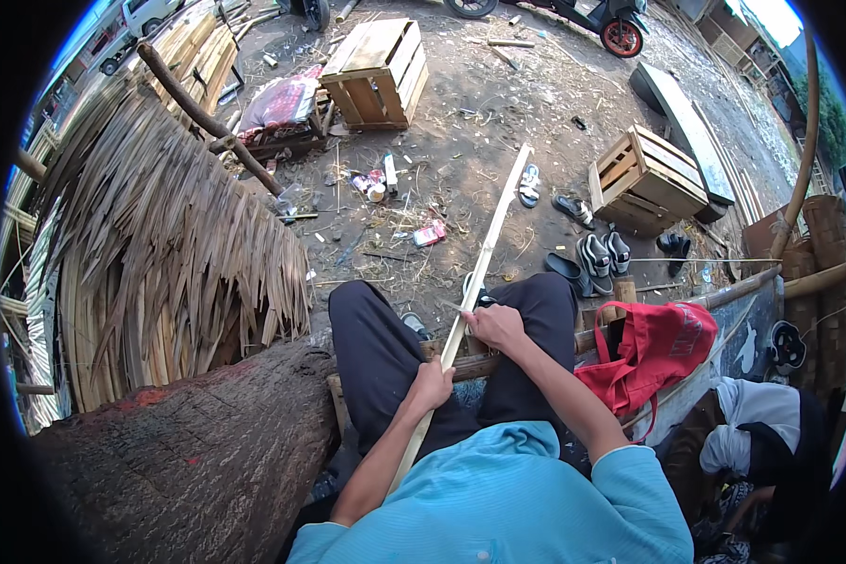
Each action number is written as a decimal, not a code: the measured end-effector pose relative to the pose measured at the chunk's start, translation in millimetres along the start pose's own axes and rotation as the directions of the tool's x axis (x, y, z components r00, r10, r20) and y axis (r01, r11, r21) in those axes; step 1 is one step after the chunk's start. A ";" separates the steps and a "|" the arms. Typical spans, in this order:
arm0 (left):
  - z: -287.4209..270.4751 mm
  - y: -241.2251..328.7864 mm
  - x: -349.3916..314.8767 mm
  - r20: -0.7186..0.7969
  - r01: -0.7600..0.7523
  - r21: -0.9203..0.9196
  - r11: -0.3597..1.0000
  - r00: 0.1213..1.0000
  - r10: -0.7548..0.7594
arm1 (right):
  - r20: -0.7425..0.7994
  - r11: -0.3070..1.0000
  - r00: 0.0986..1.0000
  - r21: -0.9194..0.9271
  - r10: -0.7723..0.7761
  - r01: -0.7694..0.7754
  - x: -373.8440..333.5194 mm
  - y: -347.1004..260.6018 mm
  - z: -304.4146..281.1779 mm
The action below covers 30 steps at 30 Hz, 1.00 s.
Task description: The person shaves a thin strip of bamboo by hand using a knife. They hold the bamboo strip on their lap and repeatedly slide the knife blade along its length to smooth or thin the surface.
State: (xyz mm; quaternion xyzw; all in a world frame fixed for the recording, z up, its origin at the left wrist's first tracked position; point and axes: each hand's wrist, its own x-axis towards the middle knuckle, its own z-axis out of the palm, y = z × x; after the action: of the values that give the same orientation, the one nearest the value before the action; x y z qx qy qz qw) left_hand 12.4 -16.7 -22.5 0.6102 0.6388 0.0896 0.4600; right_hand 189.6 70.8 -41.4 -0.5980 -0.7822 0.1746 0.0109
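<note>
A long pale bamboo strip (492,240) runs from beside my waist, between my knees, and out over the ground ahead. My left hand (430,384) is closed round its lower part, near my lap. Farther up the strip, my right hand (496,327) is closed on what looks like a small knife (452,305). Its thin blade sticks out to the left across the strip, and the handle is hidden in my fingers. Dark trousers (376,329) cover my legs on both sides of the strip.
Close on my left are a thick dark log (197,451) and a dry thatch bundle (169,226). To my right lies a red bag (653,348), with a bent-over person (752,432) beyond. Wooden crates (376,75), shoes (597,258) and scattered litter (430,233) occupy the ground ahead.
</note>
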 end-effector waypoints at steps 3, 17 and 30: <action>-5.3 3.1 -1.9 0.004 0.023 -0.046 0.999 1.000 -0.023 | 0.025 0.999 0.999 -0.030 -0.031 0.032 11.5 3.7 -5.5; -8.0 8.7 2.4 -0.035 -0.031 -0.128 0.991 0.999 0.026 | 0.150 0.949 0.940 0.126 -0.306 0.289 -26.4 -13.3 -0.5; 1.3 15.1 0.6 -0.022 0.099 -0.094 0.991 0.995 -0.102 | 0.130 0.992 0.984 -0.024 -0.119 0.123 -24.5 -16.9 2.2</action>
State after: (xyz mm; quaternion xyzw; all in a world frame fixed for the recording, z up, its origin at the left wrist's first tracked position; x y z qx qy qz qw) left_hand 23.9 -13.2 -13.3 0.5539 0.6698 0.1041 0.4835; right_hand 180.3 43.4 -34.0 -0.5370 -0.8188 0.1991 -0.0382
